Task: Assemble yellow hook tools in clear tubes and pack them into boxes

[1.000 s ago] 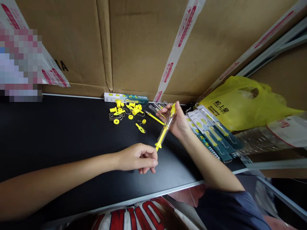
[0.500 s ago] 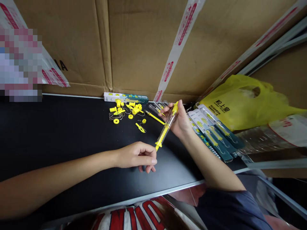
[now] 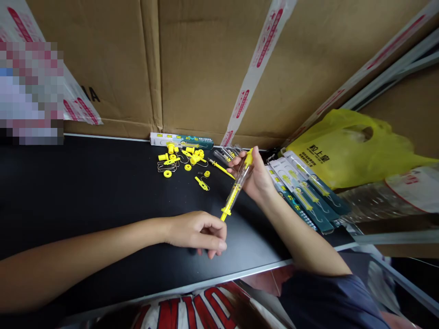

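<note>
A clear tube with a yellow cap and a yellow inner rod (image 3: 236,186) slants over the black table. My right hand (image 3: 255,180) holds its upper, capped end between thumb and fingers. At the tube's lower end, my left hand (image 3: 200,232) has its thumb and index finger pinched together; what lies between them is too small to make out. Behind the hands, several yellow plastic parts (image 3: 195,159) and wire hooks lie in a loose pile. A thin yellow rod (image 3: 221,168) lies just left of my right hand's fingers.
A boxed spring scale (image 3: 181,140) lies along the back edge, against a large cardboard box (image 3: 206,68). More packaged scales (image 3: 305,192) are stacked at the right, beside a yellow plastic bag (image 3: 343,151). The metal table edge (image 3: 240,276) runs close to my body.
My left hand has moved slightly down, away from my right hand, and the yellow rod extends a little further from the tube's lower end. My right hand still holds the tube.
</note>
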Demonstrator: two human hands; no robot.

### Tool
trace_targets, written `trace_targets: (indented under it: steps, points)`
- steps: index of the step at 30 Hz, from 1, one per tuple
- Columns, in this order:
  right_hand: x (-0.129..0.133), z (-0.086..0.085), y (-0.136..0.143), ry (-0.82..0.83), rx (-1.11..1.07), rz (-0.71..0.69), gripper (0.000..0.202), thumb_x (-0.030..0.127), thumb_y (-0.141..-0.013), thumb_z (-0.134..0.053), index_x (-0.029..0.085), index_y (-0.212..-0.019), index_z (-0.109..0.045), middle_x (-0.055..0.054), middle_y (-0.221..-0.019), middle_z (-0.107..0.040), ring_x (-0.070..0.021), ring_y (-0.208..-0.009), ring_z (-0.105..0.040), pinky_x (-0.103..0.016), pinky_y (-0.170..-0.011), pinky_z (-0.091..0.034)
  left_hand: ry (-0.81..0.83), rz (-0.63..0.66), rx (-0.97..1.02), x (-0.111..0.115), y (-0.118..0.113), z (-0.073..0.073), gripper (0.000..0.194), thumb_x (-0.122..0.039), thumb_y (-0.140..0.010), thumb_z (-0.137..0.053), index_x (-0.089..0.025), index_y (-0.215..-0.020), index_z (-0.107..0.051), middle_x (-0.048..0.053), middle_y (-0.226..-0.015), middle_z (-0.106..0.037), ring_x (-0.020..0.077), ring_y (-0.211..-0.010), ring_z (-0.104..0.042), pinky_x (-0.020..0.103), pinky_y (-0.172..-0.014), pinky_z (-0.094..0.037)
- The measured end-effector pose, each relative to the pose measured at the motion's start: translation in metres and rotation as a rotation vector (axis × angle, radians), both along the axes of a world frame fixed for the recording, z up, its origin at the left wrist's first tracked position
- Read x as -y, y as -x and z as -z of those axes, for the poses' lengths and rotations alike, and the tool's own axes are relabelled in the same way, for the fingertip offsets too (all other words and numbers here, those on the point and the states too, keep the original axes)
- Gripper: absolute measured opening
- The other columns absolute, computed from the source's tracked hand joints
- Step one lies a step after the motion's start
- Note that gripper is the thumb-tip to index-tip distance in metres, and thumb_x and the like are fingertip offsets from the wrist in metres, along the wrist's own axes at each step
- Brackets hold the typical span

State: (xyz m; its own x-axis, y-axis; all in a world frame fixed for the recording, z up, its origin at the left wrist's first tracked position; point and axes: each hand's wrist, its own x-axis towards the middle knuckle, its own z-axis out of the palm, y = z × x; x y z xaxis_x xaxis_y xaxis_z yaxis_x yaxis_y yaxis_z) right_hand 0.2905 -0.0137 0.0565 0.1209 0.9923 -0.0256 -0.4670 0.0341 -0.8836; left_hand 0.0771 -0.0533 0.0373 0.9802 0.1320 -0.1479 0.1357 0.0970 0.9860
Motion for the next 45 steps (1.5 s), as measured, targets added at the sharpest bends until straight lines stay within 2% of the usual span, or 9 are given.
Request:
trace_targets:
  steps: [4,8,13,19,24,30,37,41,45]
  points:
    - [-0.002,-0.003,-0.005,-0.012,-0.048,0.085,0.037,0.056,-0.081,-0.059,0.020,-0.073,-0.055,0.005,-0.058,-0.061,-0.0097,-0.057,-0.061,-0.021,-0.057,-0.055,-0.080,0.030,0.013,0.000,-0.001,-0.001,0.029,-0.044,-0.080,-0.064,-0.016,-0.073,-0.058,-0.001,-0.061,-0.060,0.0099,-0.057,-0.059,0.017,-0.048,-0.043]
    - [-0.002,-0.003,-0.004,0.007,-0.086,0.025,0.036,0.054,-0.085,-0.056,0.020,-0.073,-0.054,0.005,-0.060,-0.061,-0.0089,-0.052,-0.059,-0.021,-0.056,-0.053,-0.139,-0.408,0.050,-0.005,-0.005,0.002,0.024,-0.038,-0.085,-0.054,-0.017,-0.074,-0.049,0.000,-0.068,-0.058,0.0145,-0.070,-0.064,0.020,-0.053,-0.046]
    - [0.019,0.003,0.023,-0.085,-0.019,-0.045,0.038,0.059,-0.084,-0.053,0.022,-0.074,-0.054,0.001,-0.067,-0.068,-0.0154,-0.074,-0.067,-0.032,-0.078,-0.055,-0.553,-0.816,0.036,-0.012,-0.005,0.006,0.023,-0.037,-0.085,-0.054,-0.018,-0.075,-0.047,0.001,-0.082,-0.054,0.0140,-0.077,-0.056,0.026,-0.066,-0.049]
    - [0.047,0.012,0.053,-0.110,0.037,-0.195,0.038,0.063,-0.084,-0.048,0.025,-0.086,-0.049,-0.003,-0.102,-0.072,-0.0188,-0.087,-0.068,-0.031,-0.066,-0.055,-0.348,-0.641,0.125,-0.007,-0.009,0.009,0.036,-0.037,-0.086,-0.056,-0.021,-0.116,-0.044,0.005,-0.106,-0.058,0.0133,-0.079,-0.061,0.027,-0.069,-0.050]
    - [0.050,0.018,0.058,-0.127,0.091,-0.285,0.035,0.061,-0.084,-0.048,0.027,-0.091,-0.049,-0.003,-0.110,-0.068,-0.0175,-0.069,-0.067,-0.020,-0.034,-0.041,-0.184,-0.593,0.113,-0.010,-0.012,0.016,0.038,-0.036,-0.091,-0.047,-0.018,-0.124,-0.041,-0.001,-0.077,-0.057,0.0076,-0.051,-0.055,0.021,-0.050,-0.045]
    - [0.036,0.017,0.044,-0.175,0.222,-0.233,0.042,0.062,-0.084,-0.046,0.024,-0.100,-0.056,-0.006,-0.107,-0.068,-0.0192,-0.093,-0.064,-0.029,-0.067,-0.053,-0.206,-0.672,0.099,-0.016,-0.011,0.020,0.028,-0.039,-0.090,-0.048,-0.018,-0.109,-0.047,0.000,-0.082,-0.059,0.0058,-0.051,-0.053,0.018,-0.047,-0.044]
    - [0.014,-0.014,-0.025,-0.314,1.381,0.147,0.022,0.039,-0.086,-0.056,0.024,-0.101,-0.058,-0.006,-0.101,-0.064,-0.0227,-0.094,-0.058,-0.036,-0.084,-0.043,-0.300,-0.748,0.034,-0.022,-0.009,0.024,0.033,-0.040,-0.089,-0.049,-0.018,-0.114,-0.050,0.005,-0.099,-0.063,0.0034,-0.049,-0.049,0.016,-0.042,-0.038]
    - [0.014,-0.027,-0.070,0.125,2.095,0.346,0.027,0.039,-0.085,-0.054,0.015,-0.098,-0.058,-0.016,-0.099,-0.064,-0.0325,-0.096,-0.057,-0.042,-0.079,-0.043,-0.305,-0.739,0.032,-0.022,-0.009,0.024,0.039,-0.038,-0.090,-0.048,-0.018,-0.123,-0.048,0.005,-0.098,-0.064,0.0042,-0.050,-0.050,0.017,-0.043,-0.038]
    - [0.013,-0.031,-0.103,0.554,2.286,0.323,0.042,0.041,-0.083,-0.055,0.011,-0.113,-0.052,-0.022,-0.113,-0.061,-0.0351,-0.103,-0.058,-0.040,-0.074,-0.045,-0.296,-0.725,0.011,-0.020,-0.009,0.023,0.041,-0.038,-0.089,-0.048,-0.019,-0.125,-0.048,0.005,-0.098,-0.065,0.0045,-0.050,-0.050,0.017,-0.043,-0.038]
